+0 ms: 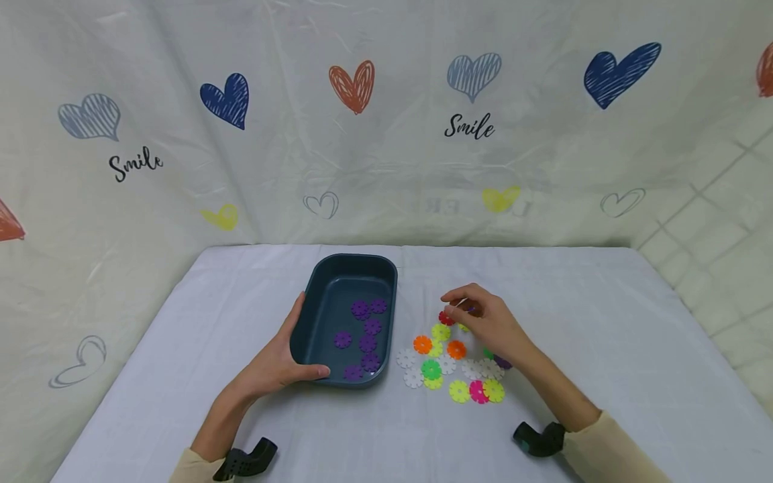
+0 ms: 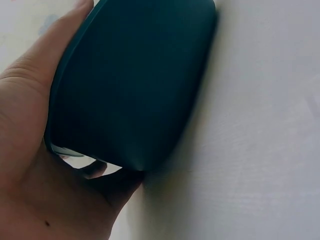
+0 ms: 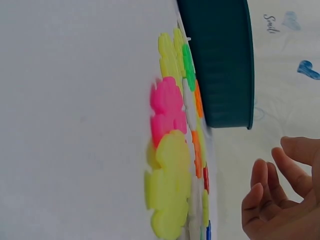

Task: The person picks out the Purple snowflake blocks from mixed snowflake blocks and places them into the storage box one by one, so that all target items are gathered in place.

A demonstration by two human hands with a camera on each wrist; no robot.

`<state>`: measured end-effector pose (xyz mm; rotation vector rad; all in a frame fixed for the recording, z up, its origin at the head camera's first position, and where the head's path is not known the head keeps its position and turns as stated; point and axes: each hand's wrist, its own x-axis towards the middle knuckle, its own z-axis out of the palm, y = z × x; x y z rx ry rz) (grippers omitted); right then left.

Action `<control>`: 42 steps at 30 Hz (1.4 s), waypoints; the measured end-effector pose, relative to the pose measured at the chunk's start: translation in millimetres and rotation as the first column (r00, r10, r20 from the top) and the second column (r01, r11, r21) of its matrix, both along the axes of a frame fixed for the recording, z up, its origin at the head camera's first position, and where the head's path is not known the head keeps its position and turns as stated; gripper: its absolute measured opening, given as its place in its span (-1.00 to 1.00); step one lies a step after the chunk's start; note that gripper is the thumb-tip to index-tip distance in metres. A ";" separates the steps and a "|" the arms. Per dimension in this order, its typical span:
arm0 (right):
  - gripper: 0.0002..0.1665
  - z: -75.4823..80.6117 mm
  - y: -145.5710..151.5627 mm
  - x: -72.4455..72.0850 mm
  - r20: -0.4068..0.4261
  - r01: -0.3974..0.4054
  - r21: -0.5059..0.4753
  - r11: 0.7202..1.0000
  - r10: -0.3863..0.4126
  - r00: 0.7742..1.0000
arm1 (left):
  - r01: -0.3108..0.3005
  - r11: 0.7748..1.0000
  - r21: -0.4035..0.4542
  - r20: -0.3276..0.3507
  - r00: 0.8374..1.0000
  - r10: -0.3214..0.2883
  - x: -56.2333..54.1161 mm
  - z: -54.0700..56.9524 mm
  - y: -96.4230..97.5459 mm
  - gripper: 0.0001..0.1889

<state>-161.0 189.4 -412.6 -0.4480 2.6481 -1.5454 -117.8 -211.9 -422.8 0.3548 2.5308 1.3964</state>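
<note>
My left hand (image 1: 272, 365) holds a dark teal tray (image 1: 326, 302) at its near left corner, thumb over the near rim and fingers along the left side. In the left wrist view the tray's wall (image 2: 130, 85) hides part of those fingers. Several purple notched flower discs (image 1: 372, 327) lie in the tray. To its right, my right hand (image 1: 492, 325) hovers over loose discs with fingers bent and thumb apart. A red disc (image 1: 445, 318) is under its fingertips. The right wrist view shows nothing between the fingers (image 3: 295, 175).
Spread on the white cloth are orange (image 1: 423, 345), green (image 1: 431, 368), white (image 1: 413, 378), pink (image 1: 478, 392) and yellow discs (image 1: 459, 391), some overlapping. A purple disc (image 1: 502, 362) lies by the right wrist. Behind the table hangs a sheet printed with hearts (image 1: 352, 87).
</note>
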 end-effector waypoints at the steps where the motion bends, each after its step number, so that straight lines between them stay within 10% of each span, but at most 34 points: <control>1: -0.69 0.2 1.1 0.3 0.002 0.000 0.001 1.000 0.000 1.000 | 0.003 1.000 -0.001 -0.002 1.000 -0.003 -0.2 -0.2 -0.3 0.50; 42: -0.70 -0.8 41.6 13.5 0.025 0.012 0.119 0.993 -0.015 1.000 | 0.001 1.000 -0.019 0.005 1.000 -0.001 -2.9 -2.7 -2.7 0.55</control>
